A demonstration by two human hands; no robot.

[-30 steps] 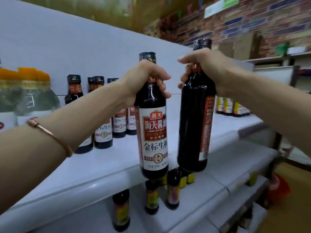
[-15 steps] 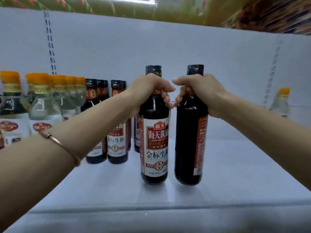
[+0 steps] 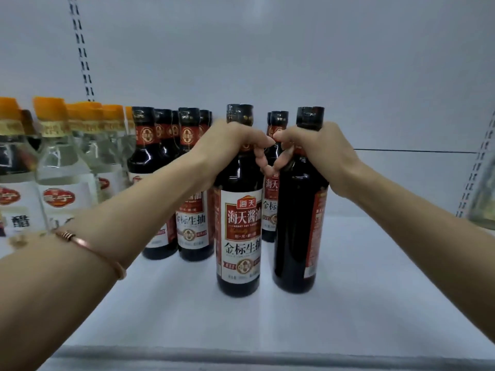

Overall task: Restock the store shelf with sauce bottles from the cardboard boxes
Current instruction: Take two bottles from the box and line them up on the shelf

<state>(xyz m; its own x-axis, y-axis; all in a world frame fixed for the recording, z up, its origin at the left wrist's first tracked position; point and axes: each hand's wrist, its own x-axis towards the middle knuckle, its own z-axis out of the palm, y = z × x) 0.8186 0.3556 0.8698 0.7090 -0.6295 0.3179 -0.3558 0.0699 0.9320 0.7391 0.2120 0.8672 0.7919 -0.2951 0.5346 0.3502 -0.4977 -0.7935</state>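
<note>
1. Step in hand: placing. My left hand (image 3: 235, 145) holds by its neck the dark glass sauce bottle with the white-and-red label (image 3: 239, 236); my right hand (image 3: 316, 151) likewise holds the dark glass sauce bottle turned label-sideways (image 3: 297, 231).
2. Both stand upright below my grip on the white store shelf (image 3: 348, 303), just in front of the stocked row.
3. Next, in my judgement: release both, turn the right label forward.

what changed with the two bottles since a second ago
Both soy sauce bottles went from hanging in front of the shelf edge to further in over the white shelf, close to the stocked row. The left hand still grips the left bottle by the neck, the right hand the right bottle. Neither was let go.
</note>
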